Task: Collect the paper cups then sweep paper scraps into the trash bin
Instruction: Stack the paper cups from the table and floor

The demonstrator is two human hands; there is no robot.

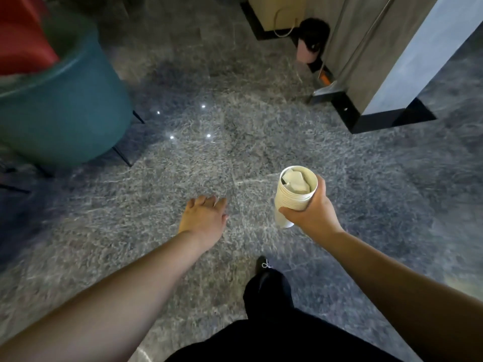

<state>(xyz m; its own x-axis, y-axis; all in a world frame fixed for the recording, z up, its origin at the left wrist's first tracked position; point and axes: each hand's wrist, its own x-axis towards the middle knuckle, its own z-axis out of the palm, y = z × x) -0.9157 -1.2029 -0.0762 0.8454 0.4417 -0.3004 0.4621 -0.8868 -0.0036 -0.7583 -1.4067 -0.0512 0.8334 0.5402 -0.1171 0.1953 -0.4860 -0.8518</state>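
Observation:
My right hand grips a stack of several nested white paper cups, held upright over the floor, right of centre. Crumpled paper fills the top cup. My left hand stretches forward over the grey marble floor with relaxed fingers and holds nothing. No loose cups, paper scraps or trash bin show in this view.
A teal armchair on thin black legs stands at the left, with a red cushion on it. A grey counter with a black base is at the upper right, a paper bag beside it. My dark-trousered leg and shoe are below.

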